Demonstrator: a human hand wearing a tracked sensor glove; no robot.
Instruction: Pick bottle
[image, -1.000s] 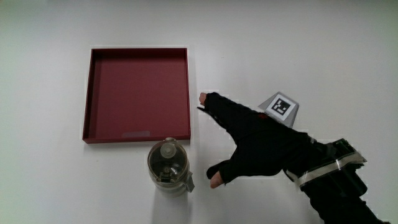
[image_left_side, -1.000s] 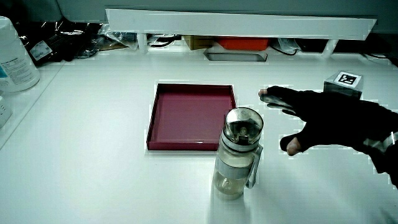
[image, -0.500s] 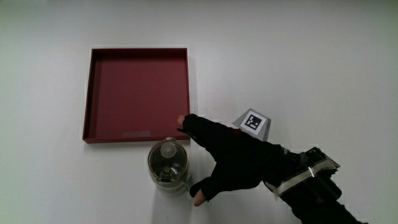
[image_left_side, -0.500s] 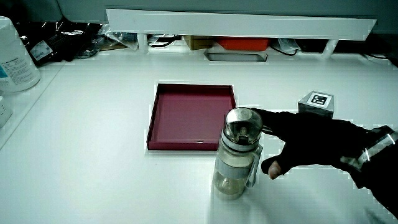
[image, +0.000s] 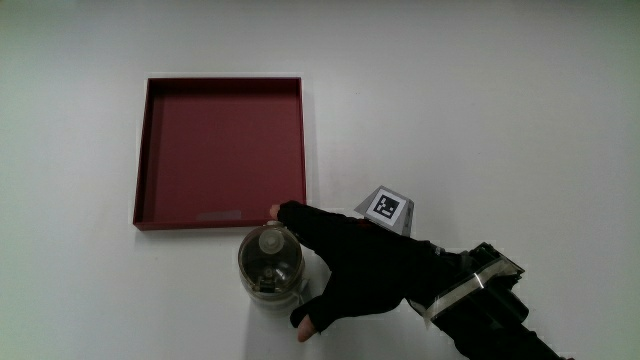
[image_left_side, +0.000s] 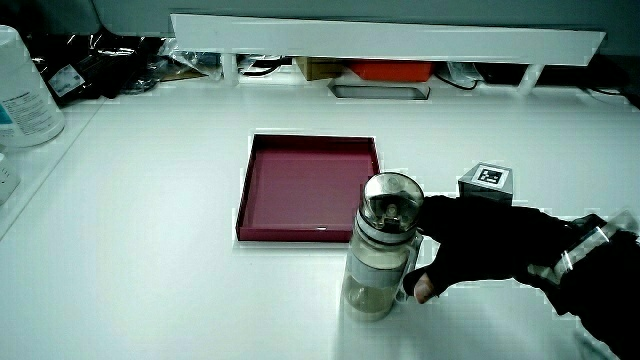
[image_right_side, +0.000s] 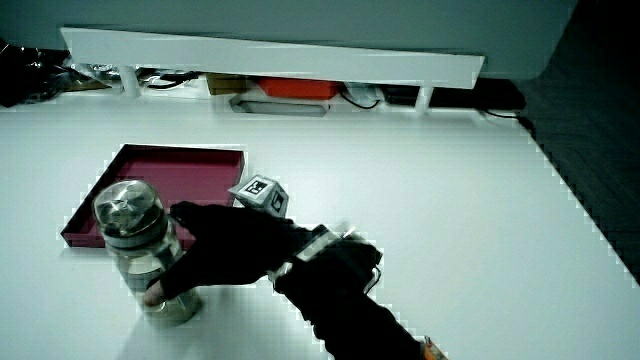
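Beside the tray (image: 222, 152), nearer the person: upright bottle (image: 270, 268), hand (image: 352, 275) now closed in, fingers spread around it, thumb touching in a side view (image_left_side: 420, 287), grip unconfirmed.

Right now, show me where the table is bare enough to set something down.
The tray is empty inside. Bare table lies beside the tray, farther from the person than the hand. It is crowded where the bottle stands at the tray's near edge with the hand against it.

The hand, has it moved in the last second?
Yes. The hand has closed in on the bottle beside the tray, fingers now around it.
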